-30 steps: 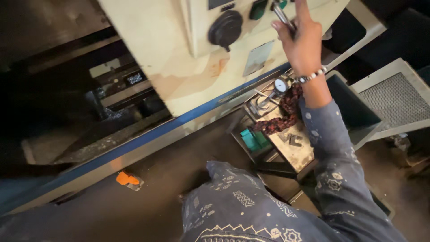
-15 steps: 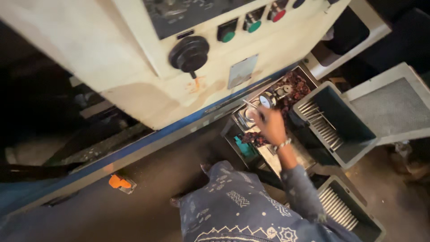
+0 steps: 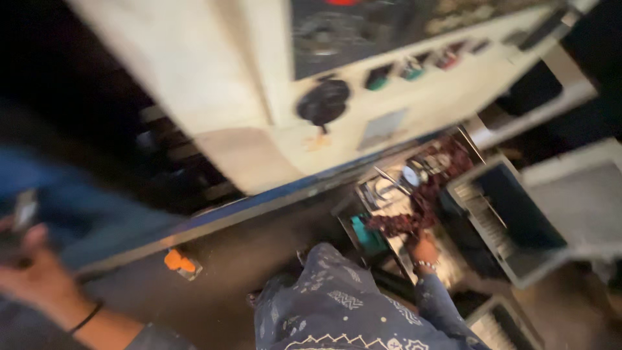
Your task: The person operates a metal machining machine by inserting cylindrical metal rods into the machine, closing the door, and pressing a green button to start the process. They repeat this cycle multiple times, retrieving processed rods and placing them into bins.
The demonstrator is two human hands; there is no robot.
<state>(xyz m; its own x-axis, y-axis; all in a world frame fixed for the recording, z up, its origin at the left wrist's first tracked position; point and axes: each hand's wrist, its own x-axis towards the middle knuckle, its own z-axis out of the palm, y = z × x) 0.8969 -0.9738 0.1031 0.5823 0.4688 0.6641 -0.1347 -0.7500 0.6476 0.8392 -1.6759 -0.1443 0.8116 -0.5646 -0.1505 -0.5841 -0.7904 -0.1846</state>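
Our right hand (image 3: pixel 424 249): we have it low in a cluttered tray (image 3: pixel 395 214) beside the machine, a beaded bracelet (image 3: pixel 426 264) on the wrist; the fingers are sunk among the parts and blurred, so we cannot tell how far it is open or whether it grips anything.
Our left hand (image 3: pixel 35 275): we see it at the far left edge, raised and badly smeared by motion, a thin black band (image 3: pixel 86 317) round the wrist; a small dark oblong thing (image 3: pixel 24 210) shows just above it, but we cannot tell whether the hand holds it, nor how the fingers are curled.
Tray contents: a dark red tangle (image 3: pixel 414 214) lies just above our right hand, touching or nearly touching the fingertips; a round white-faced gauge (image 3: pixel 411 175) sits further up, with thin metal pieces beside it; a teal block (image 3: pixel 366 234) lies at the tray's left side.
Machine: a cream control panel (image 3: pixel 259 104) fills the upper picture, with a black rotary knob (image 3: pixel 322 102), a green button (image 3: pixel 378 79) to its right and more buttons blurred beyond that.
Right of the tray: an open grey box (image 3: pixel 512 214) with a dark inside stands just beside it.
Floor: dark, with a small orange thing (image 3: pixel 178 262) near the machine's blue lower edge (image 3: pixel 259 207).
Our clothing: a blue patterned garment (image 3: pixel 337 308) covers the lower middle and our right arm.
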